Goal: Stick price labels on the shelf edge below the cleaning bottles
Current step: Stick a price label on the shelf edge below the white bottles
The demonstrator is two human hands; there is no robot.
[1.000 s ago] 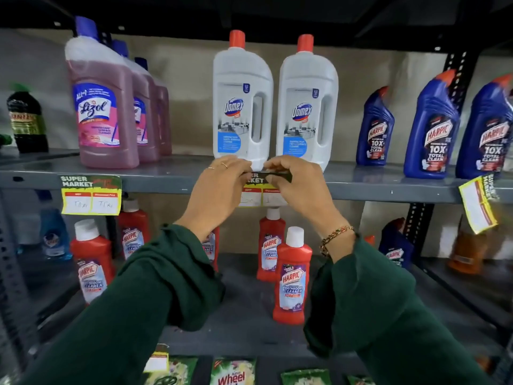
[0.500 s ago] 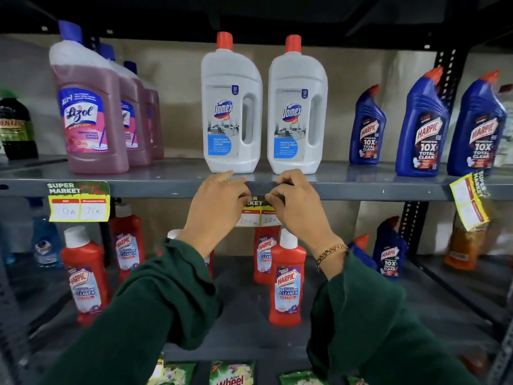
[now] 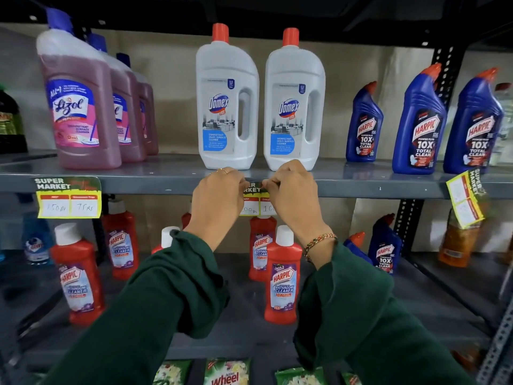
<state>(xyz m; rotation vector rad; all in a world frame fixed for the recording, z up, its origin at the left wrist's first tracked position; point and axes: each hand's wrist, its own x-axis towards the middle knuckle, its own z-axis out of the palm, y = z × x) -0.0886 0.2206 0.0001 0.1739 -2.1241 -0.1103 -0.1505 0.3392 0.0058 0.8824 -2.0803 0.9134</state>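
Observation:
A green, yellow and red price label (image 3: 255, 200) lies against the grey shelf edge (image 3: 155, 185), below two white Domex bottles (image 3: 227, 104). My left hand (image 3: 218, 197) presses its left part and my right hand (image 3: 293, 194) its right part, fingers curled on the top strip. The hands hide both ends of the label. A second label (image 3: 69, 198) is stuck flat on the edge below the pink Lizol bottles (image 3: 80, 107). A third label (image 3: 465, 200) hangs crooked at the right, below the blue Harpic bottles (image 3: 419, 126).
Red Harpic bathroom cleaner bottles (image 3: 282, 276) stand on the lower shelf, directly under my wrists. A black perforated upright (image 3: 410, 218) runs down at the right. Green detergent packets (image 3: 226, 373) lie at the bottom edge. A dark bottle (image 3: 9, 120) stands far left.
The label has come down from just above the shelf lip onto the shelf edge. Both hands have lowered with it and now press its top strip.

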